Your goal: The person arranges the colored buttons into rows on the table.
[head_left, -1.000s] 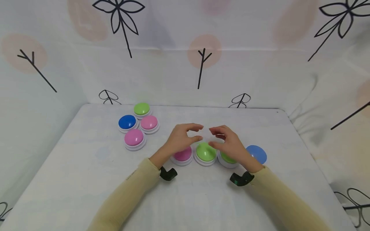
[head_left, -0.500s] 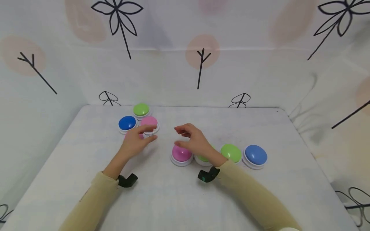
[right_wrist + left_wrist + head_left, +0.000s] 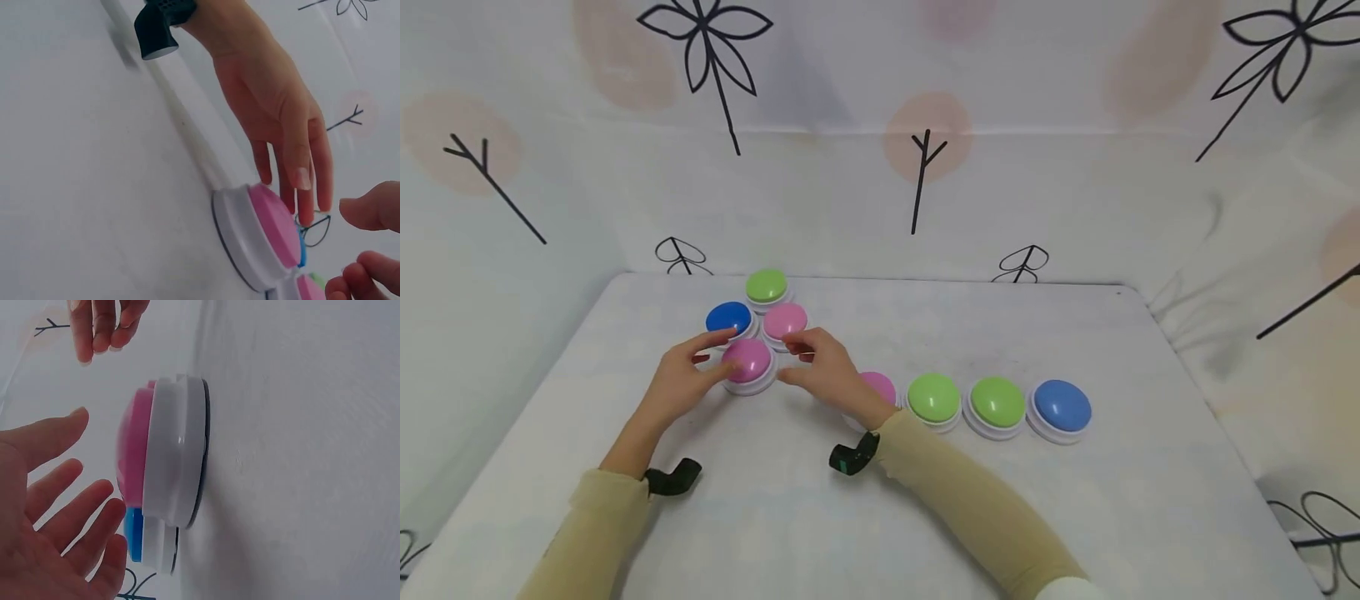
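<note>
A pink dome button on a white round base (image 3: 748,362) lies at the front of the left cluster on the table. My left hand (image 3: 679,377) hovers at its left, fingers spread and gently bent, with the thumb overlapping the dome in the head view. On the other side, my right hand (image 3: 829,372) is held over the table with thumb and fingers apart. In the left wrist view a gap shows between my left palm (image 3: 62,531) and the pink dome (image 3: 132,447). Neither hand holds anything.
Behind the front pink button stand a blue button (image 3: 727,316), another pink one (image 3: 787,318) and a green one (image 3: 767,285). Rightward runs a row: a pink button (image 3: 878,385) partly behind my right wrist, two green ones (image 3: 933,397) and a blue one (image 3: 1063,405). Patterned cloth walls surround the table.
Both hands have moved left, from above the row of buttons to either side of the front pink button in the left cluster. The buttons stay where they were.
</note>
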Demonstrator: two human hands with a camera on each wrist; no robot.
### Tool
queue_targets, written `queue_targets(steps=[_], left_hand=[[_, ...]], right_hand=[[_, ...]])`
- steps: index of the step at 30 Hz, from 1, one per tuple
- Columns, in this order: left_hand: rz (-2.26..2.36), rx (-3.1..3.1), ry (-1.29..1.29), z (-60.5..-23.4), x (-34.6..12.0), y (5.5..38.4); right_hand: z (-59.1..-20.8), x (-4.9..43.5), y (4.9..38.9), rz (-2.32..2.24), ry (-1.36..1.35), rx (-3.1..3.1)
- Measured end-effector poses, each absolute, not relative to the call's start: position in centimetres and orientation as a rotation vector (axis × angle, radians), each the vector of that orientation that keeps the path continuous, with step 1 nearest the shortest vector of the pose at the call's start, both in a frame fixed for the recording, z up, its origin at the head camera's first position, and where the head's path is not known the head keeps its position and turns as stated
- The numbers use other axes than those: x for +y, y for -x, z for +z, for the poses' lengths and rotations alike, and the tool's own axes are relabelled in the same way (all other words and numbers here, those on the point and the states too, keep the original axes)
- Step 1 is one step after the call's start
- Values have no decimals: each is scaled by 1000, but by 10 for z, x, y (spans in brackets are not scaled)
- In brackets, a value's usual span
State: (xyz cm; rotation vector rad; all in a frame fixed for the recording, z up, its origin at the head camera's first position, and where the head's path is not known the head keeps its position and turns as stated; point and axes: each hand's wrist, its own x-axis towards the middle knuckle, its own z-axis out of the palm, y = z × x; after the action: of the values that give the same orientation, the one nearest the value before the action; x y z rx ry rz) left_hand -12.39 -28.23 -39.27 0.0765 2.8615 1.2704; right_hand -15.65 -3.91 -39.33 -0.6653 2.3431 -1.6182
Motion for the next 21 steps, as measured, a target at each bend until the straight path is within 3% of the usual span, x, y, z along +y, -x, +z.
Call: queue_targets(steps=[9,21], left_hand=[[1335,2721,-234,-404,-296,127],[1264,2709,-291,-409,-301,132]], right_hand=[[-412,-73,159,-1501,608,2477],[-416,-81,157,-1411,637,2549]])
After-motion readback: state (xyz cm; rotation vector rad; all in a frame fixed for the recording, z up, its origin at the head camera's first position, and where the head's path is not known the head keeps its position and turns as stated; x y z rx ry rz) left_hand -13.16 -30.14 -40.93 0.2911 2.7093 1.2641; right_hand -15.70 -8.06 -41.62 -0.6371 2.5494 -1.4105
